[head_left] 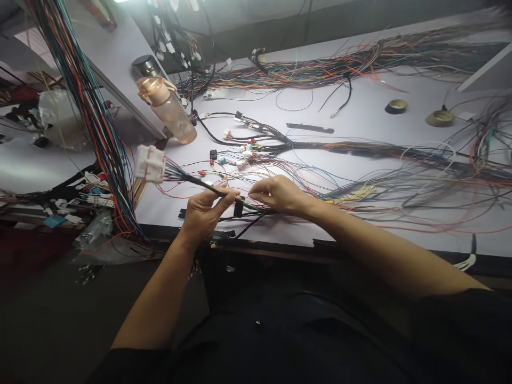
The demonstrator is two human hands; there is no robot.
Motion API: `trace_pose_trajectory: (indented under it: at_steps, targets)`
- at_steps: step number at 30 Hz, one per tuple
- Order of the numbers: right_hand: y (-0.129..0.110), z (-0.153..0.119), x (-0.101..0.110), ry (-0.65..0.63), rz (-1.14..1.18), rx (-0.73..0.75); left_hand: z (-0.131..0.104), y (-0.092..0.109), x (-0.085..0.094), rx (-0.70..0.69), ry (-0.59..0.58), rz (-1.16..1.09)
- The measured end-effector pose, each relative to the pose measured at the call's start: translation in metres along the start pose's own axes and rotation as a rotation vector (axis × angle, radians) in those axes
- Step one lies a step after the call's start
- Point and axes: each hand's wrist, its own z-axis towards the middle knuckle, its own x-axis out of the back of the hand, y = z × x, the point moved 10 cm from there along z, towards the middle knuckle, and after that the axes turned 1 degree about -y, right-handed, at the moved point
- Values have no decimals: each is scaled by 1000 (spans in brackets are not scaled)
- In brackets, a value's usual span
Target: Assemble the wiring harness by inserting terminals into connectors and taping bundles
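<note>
My left hand is closed round a black-wrapped wire bundle, which runs up and left to a white connector. Just right of its fingertips a piece of black tape hangs from the bundle. My right hand is close by, thumb and forefinger pinched together near the tape's upper end. What lies between those fingertips is too small to make out. Loose wires pass beneath my right hand.
A bottle stands at the back left, near a hanging wire bundle. Behind my hands lie a taped harness and a dark flat strip. Tape rolls sit at the right. The table's front edge is close.
</note>
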Motion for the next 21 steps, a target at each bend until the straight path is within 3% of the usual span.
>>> trace_pose_trajectory:
  at_steps: [3, 6, 8, 12, 16, 21]
  targets:
    - [-33, -23, 23, 246, -36, 255, 0, -5, 2, 53, 63, -40]
    - [-63, -40, 16, 360, -254, 443, 1, -11, 4, 87, 139, -114]
    - [-73, -42, 7, 437, -401, 479, 1, -14, 4, 107, 174, -151]
    - [-76, -39, 4, 616, -422, 421, 0, -16, 2, 107, 197, -250]
    - [-61, -47, 11, 692, -111, 314, -7, -20, 6, 76, 290, -333]
    - [-26, -56, 15, 700, 150, 29, -16, -35, 7, 105, 386, -396]
